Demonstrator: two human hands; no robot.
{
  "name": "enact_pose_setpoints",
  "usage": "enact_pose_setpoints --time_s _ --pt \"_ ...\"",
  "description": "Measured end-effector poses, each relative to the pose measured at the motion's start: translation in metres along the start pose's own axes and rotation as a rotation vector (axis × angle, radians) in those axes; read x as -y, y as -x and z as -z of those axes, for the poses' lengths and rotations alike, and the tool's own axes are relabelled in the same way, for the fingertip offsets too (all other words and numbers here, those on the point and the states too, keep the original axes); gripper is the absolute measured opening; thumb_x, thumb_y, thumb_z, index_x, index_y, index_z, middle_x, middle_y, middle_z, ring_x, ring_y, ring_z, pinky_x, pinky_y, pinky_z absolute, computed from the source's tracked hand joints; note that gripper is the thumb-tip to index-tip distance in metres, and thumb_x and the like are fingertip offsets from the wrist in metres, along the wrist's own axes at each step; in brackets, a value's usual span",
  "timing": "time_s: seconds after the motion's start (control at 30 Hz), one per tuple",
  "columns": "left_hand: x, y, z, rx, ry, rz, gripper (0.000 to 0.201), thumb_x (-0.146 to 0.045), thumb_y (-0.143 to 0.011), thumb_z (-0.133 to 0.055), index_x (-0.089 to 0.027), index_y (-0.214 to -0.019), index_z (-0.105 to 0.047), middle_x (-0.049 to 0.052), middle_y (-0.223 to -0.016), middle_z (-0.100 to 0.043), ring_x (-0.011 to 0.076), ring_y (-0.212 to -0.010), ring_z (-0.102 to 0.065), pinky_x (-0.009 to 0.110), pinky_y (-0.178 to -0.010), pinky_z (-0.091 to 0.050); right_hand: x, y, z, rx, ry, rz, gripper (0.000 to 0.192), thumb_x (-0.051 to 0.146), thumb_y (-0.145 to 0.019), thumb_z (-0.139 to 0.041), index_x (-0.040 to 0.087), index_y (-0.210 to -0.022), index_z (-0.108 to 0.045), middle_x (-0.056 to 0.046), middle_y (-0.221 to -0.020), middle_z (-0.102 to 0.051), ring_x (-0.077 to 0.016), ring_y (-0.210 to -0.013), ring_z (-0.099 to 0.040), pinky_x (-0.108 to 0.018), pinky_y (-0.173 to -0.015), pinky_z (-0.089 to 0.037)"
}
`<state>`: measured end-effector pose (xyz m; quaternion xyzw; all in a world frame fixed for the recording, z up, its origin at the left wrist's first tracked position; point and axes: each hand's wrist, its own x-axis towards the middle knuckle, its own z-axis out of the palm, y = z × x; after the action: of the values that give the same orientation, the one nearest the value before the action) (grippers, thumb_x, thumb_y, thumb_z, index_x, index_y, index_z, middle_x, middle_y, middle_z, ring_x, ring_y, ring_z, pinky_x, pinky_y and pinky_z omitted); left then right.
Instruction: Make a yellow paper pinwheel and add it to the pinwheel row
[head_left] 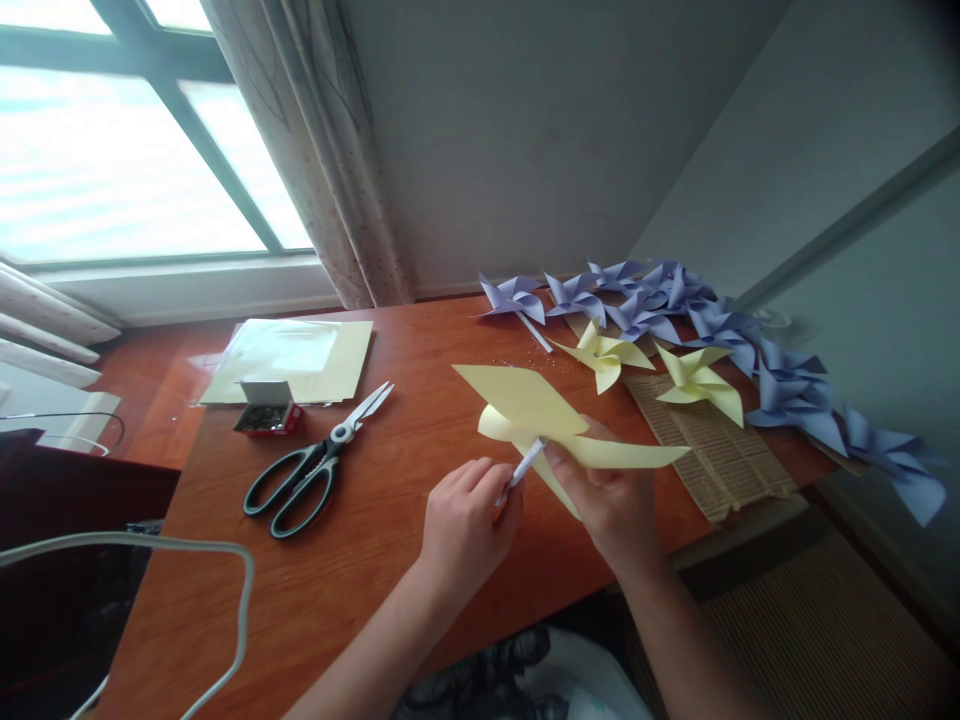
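Pinching one white paper stick (525, 467), the left hand (469, 512) holds its long axis from seven toward one o'clock, its upper end at the hub of one yellow pinwheel (551, 412) above the desk (360, 590). The right hand (613, 508) grips that pinwheel, thumb near the hub. Counted outward: two loose yellow pinwheels, at one (602, 353) and two o'clock (696, 378); overlapping blue pinwheels (641, 312), exact number unclear, twelve to three; one pair of scissors (328, 455) and one open red box (268, 418), any lettering too small to read, at nine.

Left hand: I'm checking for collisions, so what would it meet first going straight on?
Most likely the yellow pinwheel in the right hand; the white stick the left hand holds points toward its middle, though depth is unclear.
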<state>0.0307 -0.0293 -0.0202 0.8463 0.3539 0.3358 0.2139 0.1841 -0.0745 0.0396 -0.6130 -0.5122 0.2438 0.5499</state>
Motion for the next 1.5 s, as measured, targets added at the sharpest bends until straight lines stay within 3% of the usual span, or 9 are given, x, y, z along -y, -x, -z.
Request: enact_pose_setpoints --time_s 0.3,0.67,0.93,1.1,1.27,1.37,1.5 --pt "0.001 0.001 -0.001 0.017 -0.02 -0.02 0.016 -0.02 -0.095 -0.055 -0.02 -0.08 -0.058 0.001 -0.072 -0.063 0.0143 -0.066 -0.057 0.026 -0.064 -0.044 -0.006 0.002 -0.002 -0.054 0.029 -0.027 0.021 0.028 -0.093 -0.066 0.021 -0.073 -0.068 -0.009 -0.091 -0.075 -0.0257 -0.087 -0.072 -0.039 -0.08 -0.061" --pt "0.003 0.002 -0.004 0.034 -0.003 -0.014 0.016 -0.019 -0.096 -0.055 -0.02 -0.08 -0.058 0.001 -0.071 -0.061 0.0143 -0.065 -0.056 0.026 -0.063 -0.043 -0.012 0.002 -0.006 -0.179 0.049 -0.088 0.01 0.029 -0.086 -0.073 0.019 -0.086 -0.073 -0.008 -0.087 -0.078 -0.0262 -0.085 -0.074 -0.038 -0.082 -0.062" --pt "0.003 0.003 -0.004 0.059 0.037 -0.029 0.012 -0.019 -0.096 -0.055 -0.019 -0.086 -0.062 0.002 -0.074 -0.062 0.0149 -0.067 -0.055 0.026 -0.063 -0.043 -0.028 -0.001 -0.01 -0.346 -0.128 -0.223 0.022 0.036 -0.075 -0.083 0.017 -0.086 -0.079 -0.011 -0.087 -0.082 -0.0326 -0.083 -0.079 -0.043 -0.078 -0.065" --pt "0.005 0.004 -0.004 0.076 0.054 -0.066 0.012 -0.018 -0.096 -0.056 -0.019 -0.085 -0.061 0.002 -0.074 -0.064 0.0155 -0.067 -0.053 0.027 -0.065 -0.043 -0.03 0.002 -0.005 -0.383 -0.01 -0.157 0.016 0.034 -0.078 -0.081 0.018 -0.081 -0.078 -0.011 -0.085 -0.081 -0.0314 -0.084 -0.078 -0.043 -0.082 -0.064" --pt "0.004 0.006 -0.003 0.107 0.102 -0.13 0.008 -0.018 -0.096 -0.056 -0.019 -0.09 -0.062 0.003 -0.078 -0.065 0.016 -0.069 -0.054 0.028 -0.067 -0.044 -0.031 0.004 0.0 -0.477 0.029 -0.085 0.016 0.031 -0.077 -0.082 0.018 -0.084 -0.077 -0.009 -0.083 -0.081 -0.0269 -0.077 -0.077 -0.037 -0.073 -0.065" --pt "0.002 0.005 0.0 0.08 0.147 -0.084 0.01 -0.018 -0.096 -0.055 -0.019 -0.097 -0.064 0.004 -0.082 -0.064 0.0164 -0.074 -0.057 0.027 -0.069 -0.045 -0.036 0.004 0.002 -0.472 -0.021 -0.077 0.021 0.032 -0.077 -0.083 0.017 -0.09 -0.077 -0.008 -0.085 -0.081 -0.0259 -0.078 -0.078 -0.034 -0.072 -0.065" --pt "0.007 -0.001 0.012 0.023 0.093 0.086 0.018 -0.021 -0.099 -0.052 -0.021 -0.108 -0.067 0.004 -0.089 -0.061 0.0153 -0.076 -0.058 0.025 -0.069 -0.045 -0.044 0.006 0.006 -0.483 -0.052 -0.06 0.026 0.031 -0.077 -0.083 0.017 -0.099 -0.077 -0.007 -0.087 -0.081 -0.0267 -0.087 -0.078 -0.036 -0.078 -0.064"
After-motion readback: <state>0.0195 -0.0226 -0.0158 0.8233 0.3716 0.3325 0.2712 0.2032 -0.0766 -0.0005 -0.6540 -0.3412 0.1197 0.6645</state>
